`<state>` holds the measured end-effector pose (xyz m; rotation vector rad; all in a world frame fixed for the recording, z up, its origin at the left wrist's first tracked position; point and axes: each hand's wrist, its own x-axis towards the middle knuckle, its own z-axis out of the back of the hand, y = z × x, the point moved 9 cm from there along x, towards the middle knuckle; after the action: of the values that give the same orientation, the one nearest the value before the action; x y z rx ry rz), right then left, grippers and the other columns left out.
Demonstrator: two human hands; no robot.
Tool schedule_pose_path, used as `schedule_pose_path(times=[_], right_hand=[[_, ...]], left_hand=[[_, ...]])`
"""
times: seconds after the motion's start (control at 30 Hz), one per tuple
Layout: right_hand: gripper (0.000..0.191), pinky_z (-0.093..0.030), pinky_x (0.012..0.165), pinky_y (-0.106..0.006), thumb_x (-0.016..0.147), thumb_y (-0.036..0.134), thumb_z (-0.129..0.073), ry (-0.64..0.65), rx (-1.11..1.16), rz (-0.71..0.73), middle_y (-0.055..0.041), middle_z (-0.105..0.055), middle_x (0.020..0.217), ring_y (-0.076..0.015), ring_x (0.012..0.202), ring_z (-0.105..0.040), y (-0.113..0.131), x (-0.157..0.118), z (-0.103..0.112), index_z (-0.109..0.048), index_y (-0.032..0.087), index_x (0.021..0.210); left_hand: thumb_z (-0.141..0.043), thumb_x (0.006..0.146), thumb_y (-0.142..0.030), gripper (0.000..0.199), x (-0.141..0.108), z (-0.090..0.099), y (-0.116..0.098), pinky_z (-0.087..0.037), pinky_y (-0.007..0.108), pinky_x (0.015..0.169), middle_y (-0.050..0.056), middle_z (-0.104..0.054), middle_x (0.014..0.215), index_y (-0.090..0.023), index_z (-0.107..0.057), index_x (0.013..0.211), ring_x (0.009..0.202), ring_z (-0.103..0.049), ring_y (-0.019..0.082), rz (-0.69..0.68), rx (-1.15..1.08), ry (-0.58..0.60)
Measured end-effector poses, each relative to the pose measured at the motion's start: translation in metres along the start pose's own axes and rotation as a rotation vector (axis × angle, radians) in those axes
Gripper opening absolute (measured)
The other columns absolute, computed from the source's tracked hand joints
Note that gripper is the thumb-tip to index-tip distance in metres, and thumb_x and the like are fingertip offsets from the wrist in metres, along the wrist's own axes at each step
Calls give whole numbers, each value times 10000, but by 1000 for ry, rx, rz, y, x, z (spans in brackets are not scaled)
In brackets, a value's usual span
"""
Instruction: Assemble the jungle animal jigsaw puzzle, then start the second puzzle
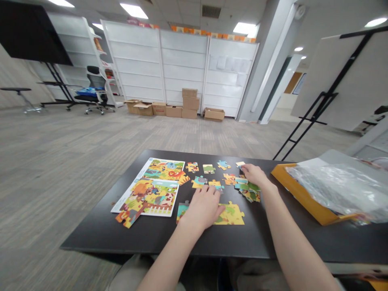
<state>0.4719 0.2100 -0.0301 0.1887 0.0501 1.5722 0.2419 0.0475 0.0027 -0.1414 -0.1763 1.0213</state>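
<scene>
Black tabletop point(100, 234) is filling much of the lower frame, with jigsaw pieces spreading across its middle. At lower centre, a yellow-and-teal puzzle strip point(232, 214) is lying partly hidden beneath a person's left hand point(203, 208), whose thumb is standing apart from the loosely curved fingers. Those fingertips are hovering at or touching a yellow-and-blue piece point(214, 184); contact is hard to confirm.

Right of centre, the right hand point(256, 176) is reaching out, its fingertips meeting a pale piece point(239, 164); whether they are pinching or merely pressing, the view is not telling. Beneath that wrist, overlapping pieces point(252, 195) are forming a pile. Two printed picture sheets point(163, 210) are lying at centre left, while clear plastic wrapping point(336, 186) is spilling over an orange box point(325, 218) at right.

The person appears to be sorting loose pieces beside the strip; the next move seems to be calling for a firm grip on the pale piece and a check against the sheets.

Beyond, cardboard boxes point(190, 103) are standing before white shelving panels point(184, 60) at upper centre.
</scene>
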Motion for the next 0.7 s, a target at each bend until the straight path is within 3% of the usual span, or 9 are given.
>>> schedule_pose_path(times=[0.17,0.3,0.4,0.47,0.7], right_hand=[[463,-468,1021,-420,982,487,-477,0,14,-17,-159,-662,1355,-329,1228,-609,5,-3,15,-723,194,1242],[548,-493,985,-368,808,610,-690,151,153,110,-131,-703,1256,-312,1153,-642,24,-22,28,-742,209,1178],[559,-518,884,-322,618,479,-867,308,164,128,-89,-737,1159,-296,1067,-673,33,-38,25,-753,227,1105],[477,-513,796,-297,592,385,-877,355,138,104,-71,-754,1042,-277,981,-690,34,-43,21,-753,213,1019],[362,-465,680,-254,647,268,-821,317,221,116,-28,-741,864,-208,813,-671,34,-37,22,-729,192,989]], left_hand=[[-569,980,-446,410,0,0,0,-481,487,1025,149,-654,1279,-138,-657,1238,1219,-574,338,3,-1,-3],[-563,985,-434,404,0,0,0,-480,484,1028,148,-652,1287,-145,-649,1253,1231,-569,335,-5,1,-12],[-563,985,-426,397,0,0,0,-480,489,1025,149,-652,1282,-141,-650,1248,1225,-572,337,-4,10,-5],[-568,983,-422,397,1,-1,1,-485,490,1016,147,-654,1272,-141,-648,1252,1216,-576,337,-4,13,-4],[-566,982,-419,396,1,-3,2,-486,491,1011,146,-650,1273,-142,-645,1254,1210,-577,338,-10,16,-25]])
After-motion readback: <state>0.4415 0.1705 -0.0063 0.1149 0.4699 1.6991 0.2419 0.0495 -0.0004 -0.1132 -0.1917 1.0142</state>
